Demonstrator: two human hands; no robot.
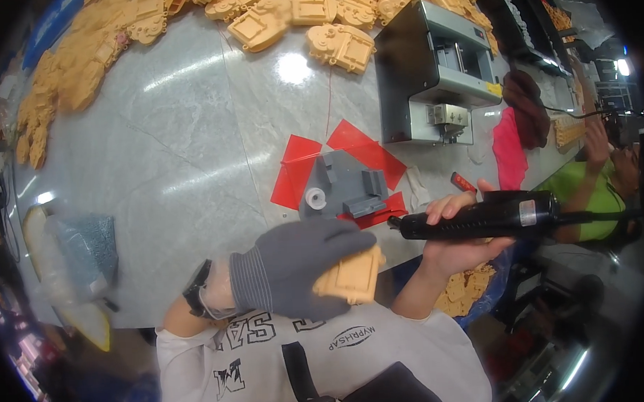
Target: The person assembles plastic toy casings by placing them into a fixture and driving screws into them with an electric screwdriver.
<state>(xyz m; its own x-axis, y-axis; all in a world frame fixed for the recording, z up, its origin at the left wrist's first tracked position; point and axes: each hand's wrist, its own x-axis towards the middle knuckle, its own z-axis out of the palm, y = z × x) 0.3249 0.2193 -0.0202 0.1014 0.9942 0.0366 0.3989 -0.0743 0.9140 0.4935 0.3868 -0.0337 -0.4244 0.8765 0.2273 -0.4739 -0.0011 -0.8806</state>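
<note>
In a grey knitted glove, my left hand (289,264) is closed round an orange-yellow plastic housing (351,274), held low over the table's near edge. My bare right hand (455,230) grips a black electric screwdriver (476,218) lying level, its tip pointing left. The tip is close to the housing but apart from it. Just beyond both hands a grey fixture block (350,185) with raised blocks and a white round piece (315,198) rests on the table, with red tape (296,172) around it.
Many orange-yellow housings (341,47) are heaped along the far side and left. A grey-and-black machine (432,75) stands at the right. A bag of small parts (95,249) lies at the left. A pink cloth (509,147) hangs near another person in a green top (591,194).
</note>
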